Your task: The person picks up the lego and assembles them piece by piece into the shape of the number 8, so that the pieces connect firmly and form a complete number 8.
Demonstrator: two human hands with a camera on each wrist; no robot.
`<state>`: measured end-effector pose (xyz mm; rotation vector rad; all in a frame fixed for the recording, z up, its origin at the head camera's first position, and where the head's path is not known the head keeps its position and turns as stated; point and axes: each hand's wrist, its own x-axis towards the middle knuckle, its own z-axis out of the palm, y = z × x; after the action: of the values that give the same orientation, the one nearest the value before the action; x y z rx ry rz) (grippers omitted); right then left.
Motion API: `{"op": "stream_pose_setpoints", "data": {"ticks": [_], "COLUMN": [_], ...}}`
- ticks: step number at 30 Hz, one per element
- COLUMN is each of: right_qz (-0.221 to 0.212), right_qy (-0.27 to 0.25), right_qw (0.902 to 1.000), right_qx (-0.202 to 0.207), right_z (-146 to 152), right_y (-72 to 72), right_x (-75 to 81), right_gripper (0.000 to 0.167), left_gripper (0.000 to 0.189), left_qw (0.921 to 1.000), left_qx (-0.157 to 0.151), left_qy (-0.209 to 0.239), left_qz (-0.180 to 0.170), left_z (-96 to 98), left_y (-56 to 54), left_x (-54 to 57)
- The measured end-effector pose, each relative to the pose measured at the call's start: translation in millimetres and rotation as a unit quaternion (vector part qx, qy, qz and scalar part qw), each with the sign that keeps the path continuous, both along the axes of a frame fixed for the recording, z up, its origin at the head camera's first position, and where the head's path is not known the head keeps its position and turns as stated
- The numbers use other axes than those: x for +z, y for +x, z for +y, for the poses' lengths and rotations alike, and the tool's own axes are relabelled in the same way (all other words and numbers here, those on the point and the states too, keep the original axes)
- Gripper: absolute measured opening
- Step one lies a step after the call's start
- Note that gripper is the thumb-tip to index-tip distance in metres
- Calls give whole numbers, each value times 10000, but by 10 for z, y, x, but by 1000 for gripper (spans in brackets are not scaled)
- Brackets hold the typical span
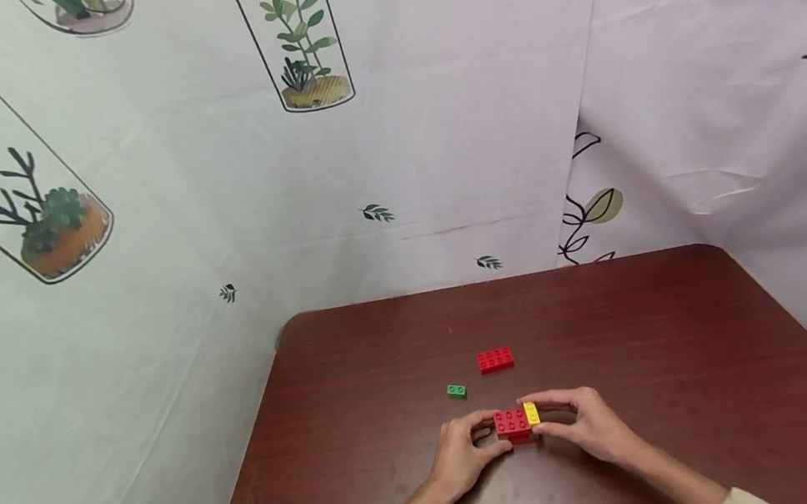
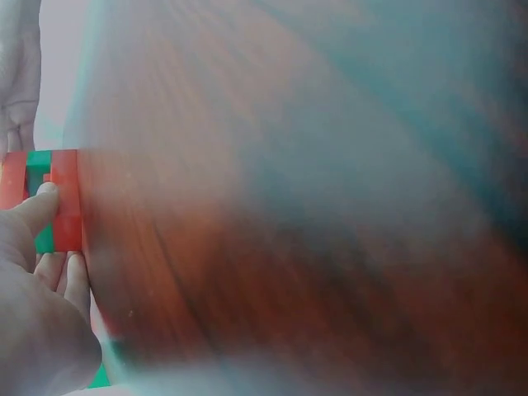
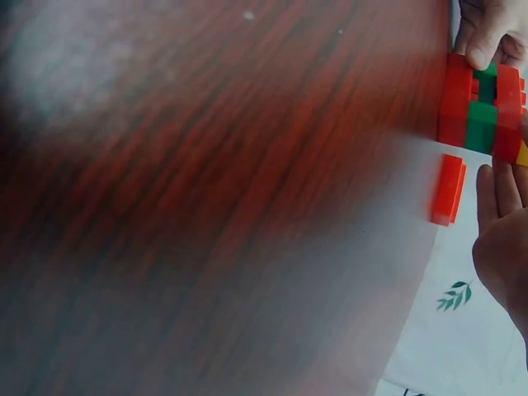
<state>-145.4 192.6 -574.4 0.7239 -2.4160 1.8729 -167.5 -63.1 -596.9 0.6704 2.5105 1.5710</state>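
Note:
A stack of toy building bricks stands on the table between the hands. Its top is a red brick (image 1: 511, 420). Under that, in the right wrist view, come green bricks (image 3: 481, 126) with a gap between them, and a lower red brick (image 3: 454, 103) on the tabletop. My left hand (image 1: 461, 457) grips the stack's left end between thumb and fingers. At the right end, my right hand (image 1: 589, 424) pinches a small yellow brick (image 1: 532, 413) at the top of the stack. Whether the yellow brick is pressed fully down, I cannot tell.
Beyond the stack lie a loose red brick (image 1: 496, 360) and, to its left, a small green brick (image 1: 456, 391). The dark reddish-brown table (image 1: 355, 350) meets a white printed cloth (image 1: 437, 155) at its far edge, with more cloth at both sides.

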Motion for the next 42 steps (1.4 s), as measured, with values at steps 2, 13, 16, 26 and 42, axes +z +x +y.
{"op": "stream_pose_setpoints", "data": {"ticks": [2, 13, 16, 26, 42], "right_qz": [80, 278, 227, 77, -7], "right_qy": [-43, -48, -40, -28, 297], "right_qw": [10000, 9994, 9994, 9995, 9986], "right_qx": [4, -219, -252, -289, -437], "right_z": [-6, -55, -69, -80, -67], "right_y": [-4, 31, 52, 68, 73], "right_x": [-17, -133, -153, -134, -127], "right_gripper": [40, 41, 41, 42, 43], "left_gripper": [40, 39, 39, 45, 44], "left_qw": [10000, 10000, 9999, 9995, 9934], "left_qx": [12, 9, -8, -259, 866], "left_qy": [-28, -29, -24, -17, 587], "left_qz": [-10, -93, -109, -199, 469], "left_z": [-3, -23, -24, -66, -291], "left_y": [1, 28, 42, 37, -148], "left_x": [0, 3, 0, 16, 168]}}
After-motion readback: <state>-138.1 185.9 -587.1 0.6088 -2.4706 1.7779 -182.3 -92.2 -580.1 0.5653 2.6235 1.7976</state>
